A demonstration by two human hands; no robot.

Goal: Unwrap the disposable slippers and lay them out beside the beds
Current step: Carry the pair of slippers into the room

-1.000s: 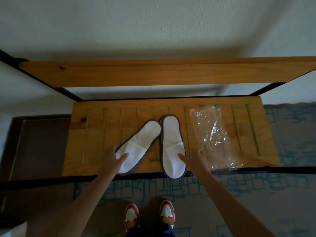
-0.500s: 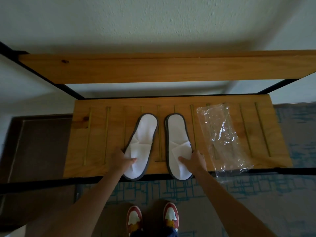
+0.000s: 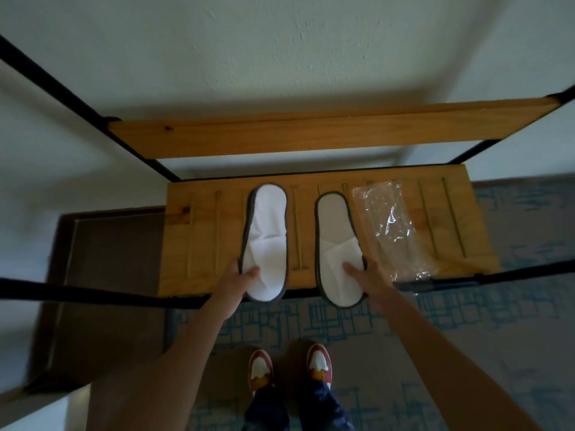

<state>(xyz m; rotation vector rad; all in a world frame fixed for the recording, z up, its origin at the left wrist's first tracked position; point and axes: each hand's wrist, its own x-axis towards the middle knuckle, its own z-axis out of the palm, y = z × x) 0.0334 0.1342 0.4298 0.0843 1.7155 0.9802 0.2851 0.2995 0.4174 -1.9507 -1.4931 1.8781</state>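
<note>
Two white disposable slippers with grey edges are over the slatted wooden shelf [image 3: 211, 244]. My left hand [image 3: 236, 281] grips the near end of the left slipper [image 3: 267, 225], thumb on top. My right hand [image 3: 367, 278] grips the near end of the right slipper [image 3: 336, 231], thumb on its white strap. The left slipper looks raised a little off the wood. Both near ends stick out past the shelf's front edge. The empty clear plastic wrapper [image 3: 392, 228] lies on the shelf just right of the right slipper.
A black metal frame bar [image 3: 93, 295] runs along the shelf's front. A higher wooden shelf [image 3: 311, 132] stands behind, against a white wall. Below is a blue-patterned floor [image 3: 466, 337] with my red and white shoes [image 3: 289, 365]. A dark brown panel [image 3: 105, 275] lies left.
Both hands have gone from resting on the slippers to gripping their near ends. The slippers have moved apart and toward me, and the left one has lifted slightly.
</note>
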